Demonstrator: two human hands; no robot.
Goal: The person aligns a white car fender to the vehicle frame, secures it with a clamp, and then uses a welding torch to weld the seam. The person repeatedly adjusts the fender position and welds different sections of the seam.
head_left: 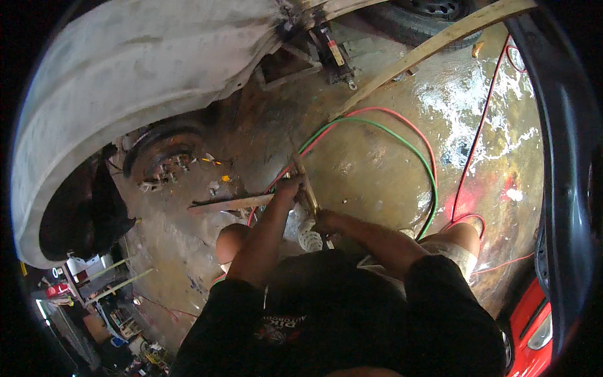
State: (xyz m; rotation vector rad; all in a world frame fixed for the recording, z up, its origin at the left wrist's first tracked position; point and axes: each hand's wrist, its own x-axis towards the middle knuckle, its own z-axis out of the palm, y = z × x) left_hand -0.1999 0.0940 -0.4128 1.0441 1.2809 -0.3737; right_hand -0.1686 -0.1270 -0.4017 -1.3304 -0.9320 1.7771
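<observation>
My left hand (289, 187) is closed around the upper part of a brass-coloured torch (308, 193), in front of my body. The lower end of this slim bar-like tool meets my right hand (327, 222), whose fingers are curled around it. Red and green twin hoses (411, 146) loop over the floor and run up close to the torch's top. A pale ribbed or spotted thing (309, 238) sits just below my right hand; its kind is unclear. Left of my left hand, a flat rusty strip (231, 204) lies level. My palms hide part of the torch.
A bare whitish car body panel (151, 56) arches over the upper left. Brake parts (168, 160) and scraps lie beneath. A long tan strip (433, 47), a tyre (408, 24) and a shock-like cylinder (336, 53) are far off. Wet floor spreads right, near a red car (527, 333).
</observation>
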